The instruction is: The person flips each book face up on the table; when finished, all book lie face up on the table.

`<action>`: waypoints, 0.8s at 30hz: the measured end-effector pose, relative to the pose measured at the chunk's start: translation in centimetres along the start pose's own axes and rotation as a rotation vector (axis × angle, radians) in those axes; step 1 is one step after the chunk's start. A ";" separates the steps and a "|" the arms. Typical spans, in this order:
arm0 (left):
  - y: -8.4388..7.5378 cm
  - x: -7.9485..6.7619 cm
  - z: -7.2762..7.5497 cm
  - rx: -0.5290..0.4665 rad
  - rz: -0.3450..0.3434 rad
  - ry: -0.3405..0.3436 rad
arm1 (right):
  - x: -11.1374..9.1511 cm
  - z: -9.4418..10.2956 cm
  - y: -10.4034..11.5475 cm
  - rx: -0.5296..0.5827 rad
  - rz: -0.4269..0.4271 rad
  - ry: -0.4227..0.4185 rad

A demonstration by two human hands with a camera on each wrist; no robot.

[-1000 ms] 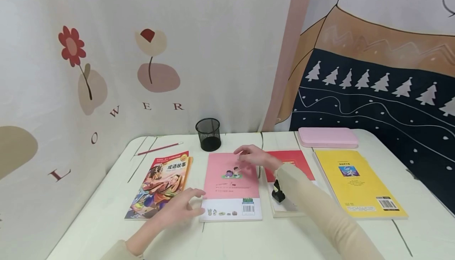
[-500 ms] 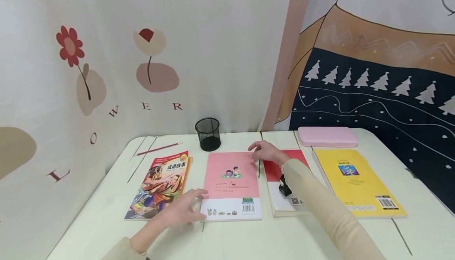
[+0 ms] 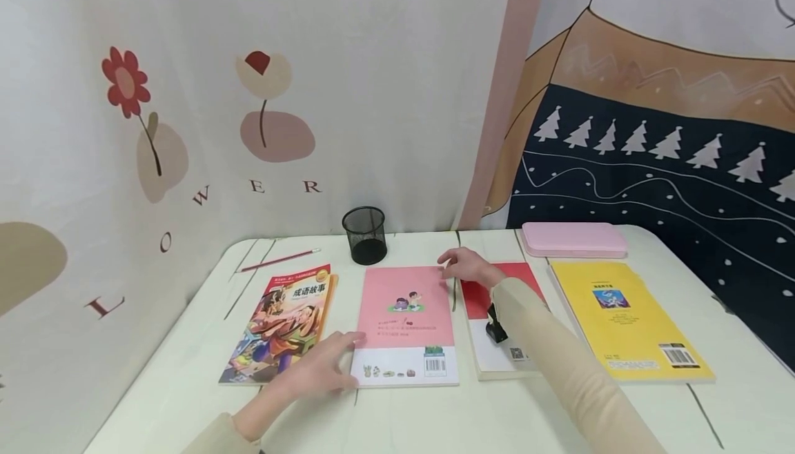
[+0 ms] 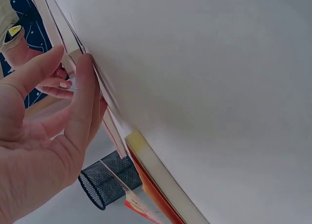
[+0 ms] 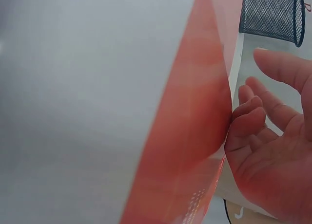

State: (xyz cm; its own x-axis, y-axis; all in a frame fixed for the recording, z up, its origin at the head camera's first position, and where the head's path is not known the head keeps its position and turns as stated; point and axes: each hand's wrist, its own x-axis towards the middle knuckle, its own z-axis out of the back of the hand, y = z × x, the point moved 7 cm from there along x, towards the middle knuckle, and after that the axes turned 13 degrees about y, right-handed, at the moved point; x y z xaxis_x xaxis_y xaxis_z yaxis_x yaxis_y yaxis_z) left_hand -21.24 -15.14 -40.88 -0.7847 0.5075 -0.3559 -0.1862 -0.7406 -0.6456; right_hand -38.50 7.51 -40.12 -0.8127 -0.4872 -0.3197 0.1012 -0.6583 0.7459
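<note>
A pink and white book (image 3: 406, 323) lies back cover up in the middle of the table. My left hand (image 3: 319, 368) is at its lower left edge, index fingertip and thumb right at the side. The left wrist view shows those fingers (image 4: 80, 102) nearly straight along the book's edge. At the pink book's top right corner is my right hand (image 3: 468, 265), its fingers loosely bent. The right hand's wrist and sleeve pass over a red and white book (image 3: 477, 302), hiding part of it. In the right wrist view, the little-finger side of the hand (image 5: 273, 151) is against the red cover (image 5: 195, 121).
A comic-style book (image 3: 279, 323) lies on the left over an orange-edged one. On the right is a yellow book (image 3: 627, 323), with a pink pencil case (image 3: 574, 240) behind it. A black mesh pen holder (image 3: 365, 237) and a red pencil (image 3: 279, 259) are at the back.
My right hand has moved right, from over the pink book's top to its upper right corner. The left hand has come slightly closer along the left edge. The books look still.
</note>
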 end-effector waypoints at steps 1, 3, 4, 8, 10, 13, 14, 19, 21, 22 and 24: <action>0.1 0.0 0.0 0.007 0.010 -0.002 | 0.0 0.0 0.0 -0.012 -0.004 0.002; 0.1 0.1 0.1 0.021 0.026 -0.002 | 0.1 -0.1 0.0 -0.029 -0.011 0.008; 0.1 0.1 0.1 0.027 0.031 -0.002 | 0.1 -0.1 0.0 -0.035 -0.015 0.013; 0.1 0.2 0.1 0.059 0.033 0.004 | 0.1 -0.2 0.1 -0.054 -0.028 0.032; 0.1 0.2 0.0 0.067 0.028 0.008 | 0.2 -0.3 0.0 -0.063 -0.039 0.044; 0.1 0.1 0.0 0.071 0.016 0.011 | 0.4 -0.3 -0.1 -0.089 -0.056 0.059; 0.1 0.1 0.0 0.070 0.013 0.011 | 0.4 -0.3 -0.1 -0.100 -0.065 0.064; 0.2 0.2 -0.1 0.064 0.013 0.007 | 0.6 -0.2 -0.4 -0.152 -0.112 0.075; 0.3 0.3 -0.1 0.065 0.013 0.004 | 0.6 -0.3 -0.3 -0.168 -0.120 0.082; 0.2 0.3 -0.1 0.070 0.015 0.002 | 0.6 -0.3 -0.3 -0.171 -0.119 0.086; 0.2 0.3 -0.1 0.084 0.016 -0.003 | 0.5 -0.4 -0.2 -0.177 -0.114 0.097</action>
State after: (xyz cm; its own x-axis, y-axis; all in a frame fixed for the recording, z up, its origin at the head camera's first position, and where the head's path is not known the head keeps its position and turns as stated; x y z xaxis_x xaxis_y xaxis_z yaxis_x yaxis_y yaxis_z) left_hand -21.46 -15.10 -41.14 -0.7900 0.4941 -0.3631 -0.2224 -0.7827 -0.5813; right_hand -38.70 7.13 -40.63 -0.7667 -0.4513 -0.4566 0.1179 -0.7981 0.5908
